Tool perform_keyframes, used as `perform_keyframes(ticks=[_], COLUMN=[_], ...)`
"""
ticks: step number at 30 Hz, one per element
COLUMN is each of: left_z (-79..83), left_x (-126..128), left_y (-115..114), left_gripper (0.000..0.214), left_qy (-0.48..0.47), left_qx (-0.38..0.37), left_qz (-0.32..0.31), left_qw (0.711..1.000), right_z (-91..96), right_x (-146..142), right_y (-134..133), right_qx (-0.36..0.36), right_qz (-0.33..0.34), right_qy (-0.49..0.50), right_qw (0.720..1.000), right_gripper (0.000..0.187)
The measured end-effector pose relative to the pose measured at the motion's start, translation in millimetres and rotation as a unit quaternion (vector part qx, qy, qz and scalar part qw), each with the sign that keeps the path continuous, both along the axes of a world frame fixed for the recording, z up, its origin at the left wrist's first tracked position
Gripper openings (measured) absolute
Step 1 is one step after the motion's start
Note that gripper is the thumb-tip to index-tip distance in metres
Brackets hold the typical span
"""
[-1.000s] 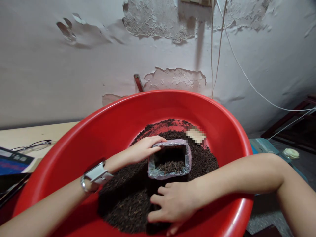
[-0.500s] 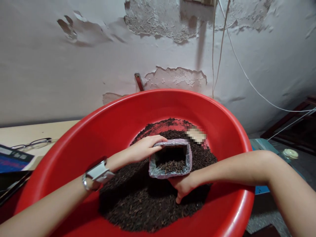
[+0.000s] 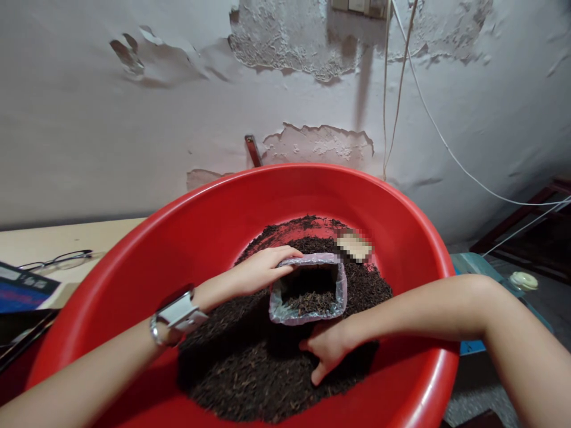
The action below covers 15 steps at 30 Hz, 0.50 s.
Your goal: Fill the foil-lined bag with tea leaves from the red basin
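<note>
Moved since first frame: the person's bare right hand (image 3: 328, 345), then spread out nearer than the box, is now drawn in close to the box's near right side; left hand and box look about the same.
Box: open box lined with clear, pinkish crinkled plastic film (image 3: 307, 318), sitting amid the leaves in the middle of the basin, mouth up, film folded over the rim.
Box contents: dark brown dry leaf bits (image 3: 312, 302), visible low inside, well below the rim.
Left hand: bare left hand (image 3: 263, 270), reaching in from the left, fingers closed on the film-covered rim at the far left corner.
Left wrist: light grey band with a silvery metal edge (image 3: 178, 315).
Right hand fingers: thumb sticks out toward the near side, other fingers partly hidden in shadow by the box; cannot tell if they grip anything.
Basin: large round red plastic basin (image 3: 187, 238), forearms reaching in over its left and right sides.
Basin floor: loose pile of dark brown dry leaves (image 3: 250, 380), all around the box, thinner at the far side.
Far right in basin: pale flat object, blurred out (image 3: 354, 246), on the leaves.
Left of basin: pale tabletop (image 3: 107, 232) with thin dark-framed eyeglasses (image 3: 57, 260).
Far side: white wall with peeling plaster (image 3: 156, 131), pale thin cords (image 3: 392, 107) hanging right.
</note>
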<state>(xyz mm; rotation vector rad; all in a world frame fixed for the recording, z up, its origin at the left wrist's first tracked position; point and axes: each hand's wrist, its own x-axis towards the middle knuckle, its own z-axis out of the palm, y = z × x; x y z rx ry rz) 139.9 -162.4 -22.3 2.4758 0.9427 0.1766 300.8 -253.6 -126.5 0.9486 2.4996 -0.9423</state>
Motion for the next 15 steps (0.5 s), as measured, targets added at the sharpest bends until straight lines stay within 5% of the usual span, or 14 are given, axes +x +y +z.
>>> perform_keyframes(ticks=[3, 7, 15], left_z=[-0.7, -4.1, -3.1], left_x=[0, -2, -2], left_y=[0, 3, 2], left_gripper=[0.036, 0.035, 0.035], left_qy=[0.001, -0.010, -0.003], left_qx=[0.002, 0.007, 0.009], left_qz=[0.000, -0.018, -0.020], left_qw=[1.000, 1.000, 1.000], right_z=[27.4, 44.3, 31.1], right_x=[-6, -9, -2], right_y=[-3, -5, -14], right_qx=[-0.002, -0.080, -0.177], right_qz=[0.056, 0.005, -0.108], right_qy=[-0.087, -0.089, 0.009], right_qw=[0.995, 0.993, 0.978], right_gripper=[0.071, 0.078, 0.098])
